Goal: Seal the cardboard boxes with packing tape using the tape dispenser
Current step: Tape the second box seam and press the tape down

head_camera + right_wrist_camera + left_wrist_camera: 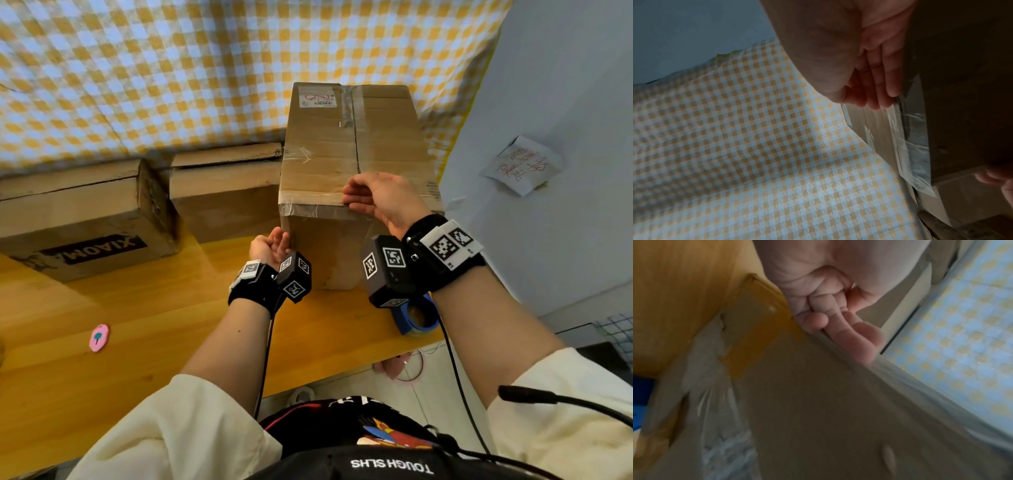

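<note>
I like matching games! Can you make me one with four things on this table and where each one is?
Things:
1. tall box
2. tape dispenser
3. pink sticker
4. XIAOMI box

Places:
a. far left, lying on the table
b. under the right wrist, near the table edge
c. under the right hand, standing upright
d. alone on the wood, left of the left hand

Pairs: 1-c, 2-b, 3-d, 4-a
</note>
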